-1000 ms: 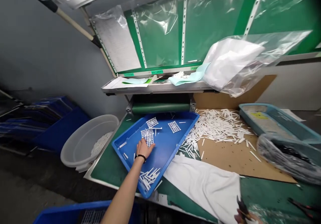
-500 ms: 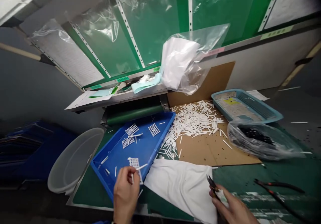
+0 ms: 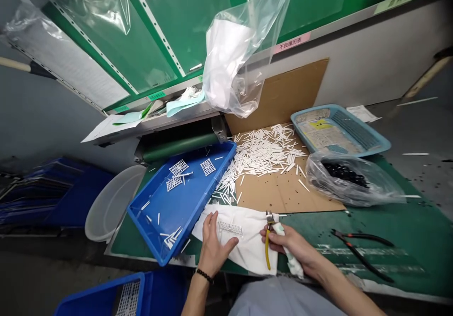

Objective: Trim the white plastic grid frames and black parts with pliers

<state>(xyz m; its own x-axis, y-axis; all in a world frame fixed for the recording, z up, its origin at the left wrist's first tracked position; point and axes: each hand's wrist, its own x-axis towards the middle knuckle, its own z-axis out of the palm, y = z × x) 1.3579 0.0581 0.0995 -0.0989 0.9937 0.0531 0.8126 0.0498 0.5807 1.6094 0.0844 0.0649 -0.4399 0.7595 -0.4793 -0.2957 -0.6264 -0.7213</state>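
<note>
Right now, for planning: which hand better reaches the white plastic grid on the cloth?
Left: the left hand is free, beside the white plastic grid; the right hand holds yellow-handled cutters.

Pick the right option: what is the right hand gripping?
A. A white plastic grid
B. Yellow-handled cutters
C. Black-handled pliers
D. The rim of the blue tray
B. The right hand is closed around the yellow-handled cutters, with the yellow handle showing below the hand.
</note>
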